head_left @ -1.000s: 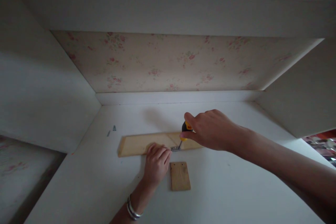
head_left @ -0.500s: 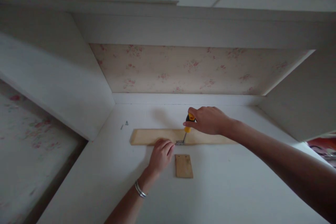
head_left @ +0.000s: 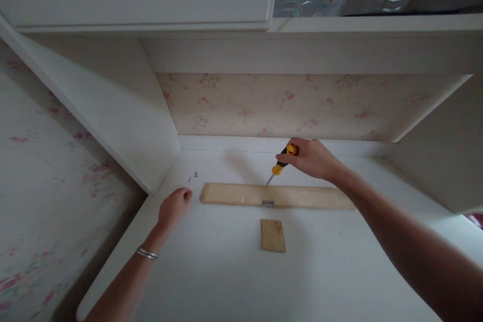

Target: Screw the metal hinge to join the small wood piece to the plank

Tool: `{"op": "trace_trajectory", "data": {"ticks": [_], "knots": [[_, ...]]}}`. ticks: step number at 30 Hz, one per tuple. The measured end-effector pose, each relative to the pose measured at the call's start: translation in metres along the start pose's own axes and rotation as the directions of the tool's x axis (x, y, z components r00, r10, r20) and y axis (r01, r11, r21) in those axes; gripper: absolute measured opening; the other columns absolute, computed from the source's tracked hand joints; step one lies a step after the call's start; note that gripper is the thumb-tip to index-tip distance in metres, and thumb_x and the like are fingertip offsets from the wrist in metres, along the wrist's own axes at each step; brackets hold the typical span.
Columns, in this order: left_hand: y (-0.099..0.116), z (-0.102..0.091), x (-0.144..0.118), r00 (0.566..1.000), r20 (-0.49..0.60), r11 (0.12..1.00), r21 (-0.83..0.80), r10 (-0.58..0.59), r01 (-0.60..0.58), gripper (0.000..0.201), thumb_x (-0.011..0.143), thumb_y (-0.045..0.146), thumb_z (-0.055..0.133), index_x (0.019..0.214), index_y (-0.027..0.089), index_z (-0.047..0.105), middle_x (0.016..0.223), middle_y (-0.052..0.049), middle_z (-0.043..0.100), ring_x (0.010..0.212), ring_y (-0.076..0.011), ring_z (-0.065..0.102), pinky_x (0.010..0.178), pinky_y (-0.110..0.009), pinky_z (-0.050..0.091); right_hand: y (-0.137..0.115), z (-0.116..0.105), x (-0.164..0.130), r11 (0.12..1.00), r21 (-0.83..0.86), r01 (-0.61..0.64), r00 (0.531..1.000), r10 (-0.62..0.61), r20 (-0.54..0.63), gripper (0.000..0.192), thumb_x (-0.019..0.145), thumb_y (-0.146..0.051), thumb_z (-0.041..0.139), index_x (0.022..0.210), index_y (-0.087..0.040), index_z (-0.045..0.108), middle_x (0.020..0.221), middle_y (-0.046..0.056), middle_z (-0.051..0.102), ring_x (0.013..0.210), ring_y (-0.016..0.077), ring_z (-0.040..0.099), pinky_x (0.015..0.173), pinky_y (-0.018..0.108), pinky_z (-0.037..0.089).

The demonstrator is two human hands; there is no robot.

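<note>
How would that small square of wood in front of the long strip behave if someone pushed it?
The small wooden piece lies flat on the white desk, so it would likely slide, not tip or roll. It looks thin and rigid, probably light. Unlike the long strip, nothing visibly holds it.

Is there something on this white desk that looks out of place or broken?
Nothing looks broken or spilled. Two small screws lie loose near the left hand, apart from the long wooden strip. The small wooden piece lies separate below the metal hinge. The right hand holds the screwdriver.
</note>
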State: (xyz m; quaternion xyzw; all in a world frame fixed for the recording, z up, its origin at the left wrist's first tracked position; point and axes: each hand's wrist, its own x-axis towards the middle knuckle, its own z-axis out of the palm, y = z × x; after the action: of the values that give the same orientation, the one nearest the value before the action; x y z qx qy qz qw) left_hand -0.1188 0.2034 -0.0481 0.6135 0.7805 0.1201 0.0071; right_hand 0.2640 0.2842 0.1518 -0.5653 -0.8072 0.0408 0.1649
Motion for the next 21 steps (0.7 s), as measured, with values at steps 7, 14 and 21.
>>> {"op": "trace_trajectory", "data": {"ticks": [7,14,21], "knots": [[-0.015,0.003,0.043,0.981,0.152,0.975,0.202,-0.120,0.088,0.047,0.089,0.049,0.029,0.098,0.014,0.058,0.095,-0.015,0.063,0.083,-0.0283,0.062,0.068,-0.035,0.045,0.013,0.023,-0.065,0.839,0.477,-0.262,0.960,0.276,0.041,0.039,0.080,-0.057,0.048,0.086,-0.020,0.056,0.053,-0.001,0.054,0.047,0.0131,0.049,0.046,0.025,0.034],[-0.011,0.018,0.073,0.973,0.225,0.962,0.271,-0.052,-0.011,0.049,0.089,0.044,0.025,0.108,0.009,0.054,0.101,-0.020,0.060,0.088,-0.0325,0.060,0.073,-0.043,0.046,0.038,0.079,-0.154,0.146,0.932,-0.332,0.879,0.405,0.250,0.029,0.082,-0.047,0.056,0.089,-0.019,0.049,0.057,-0.002,0.053,0.045,0.0112,0.046,0.041,0.023,0.036],[-0.014,0.015,0.080,0.950,0.311,0.964,0.255,-0.009,-0.074,0.035,0.086,0.025,0.029,0.095,0.009,0.059,0.098,-0.021,0.061,0.086,-0.0307,0.061,0.072,-0.040,0.045,0.028,0.119,-0.212,-0.342,0.889,-0.304,0.773,0.458,0.440,0.025,0.082,-0.042,0.055,0.094,-0.021,0.048,0.052,-0.005,0.046,0.042,0.0075,0.035,0.037,0.018,0.029]]}}
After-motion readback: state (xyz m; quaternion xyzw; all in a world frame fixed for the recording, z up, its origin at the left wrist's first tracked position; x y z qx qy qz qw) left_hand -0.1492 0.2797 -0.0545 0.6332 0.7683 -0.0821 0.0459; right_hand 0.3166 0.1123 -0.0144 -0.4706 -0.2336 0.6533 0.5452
